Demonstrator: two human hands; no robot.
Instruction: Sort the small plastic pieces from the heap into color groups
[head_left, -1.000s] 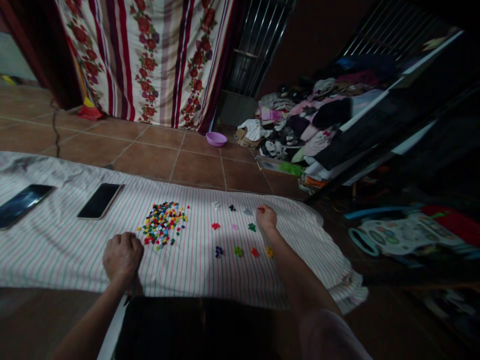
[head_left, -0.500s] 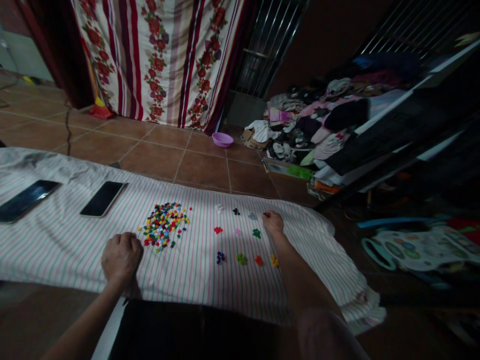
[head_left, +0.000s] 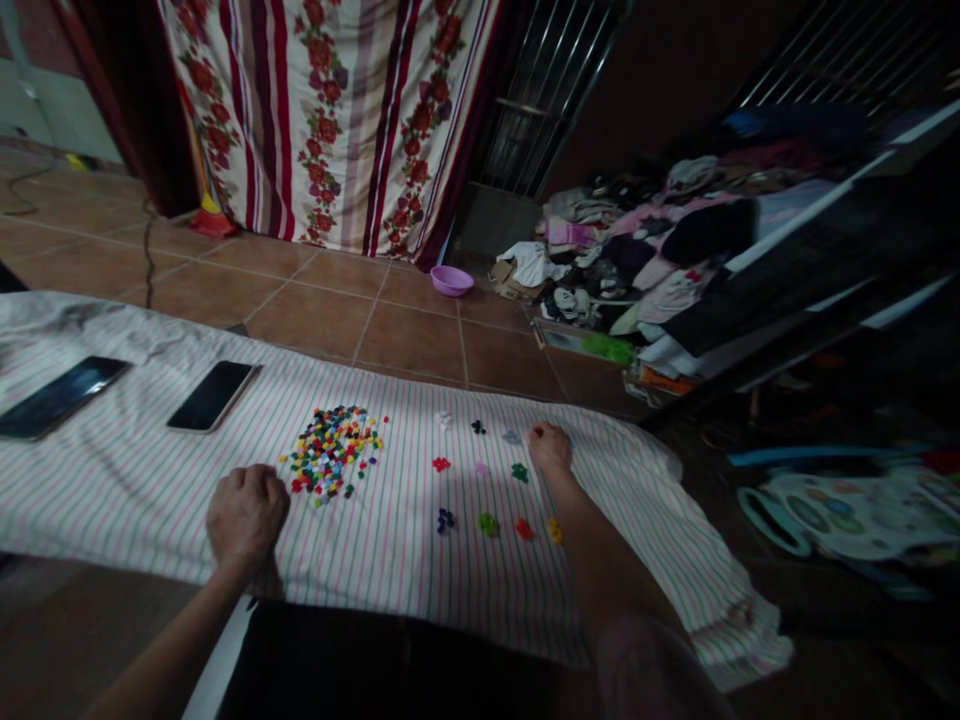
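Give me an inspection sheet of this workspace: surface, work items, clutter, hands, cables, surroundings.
Surface: white cloth with pink stripes, rumpled at the far left.
Work items: heap of small multicoloured pieces; small single-colour clusters to its right, such as red and green.
Clutter: tablet and smartphone lying on the cloth, left of the heap.
Hands: left hand a fist on the cloth, near the heap; right hand on the cloth by the clusters, any held piece not visible.
Cables: thin dark cable on the floor, off the cloth.
Surroundings: tiled floor, floral curtain, purple basin, clothes heap.
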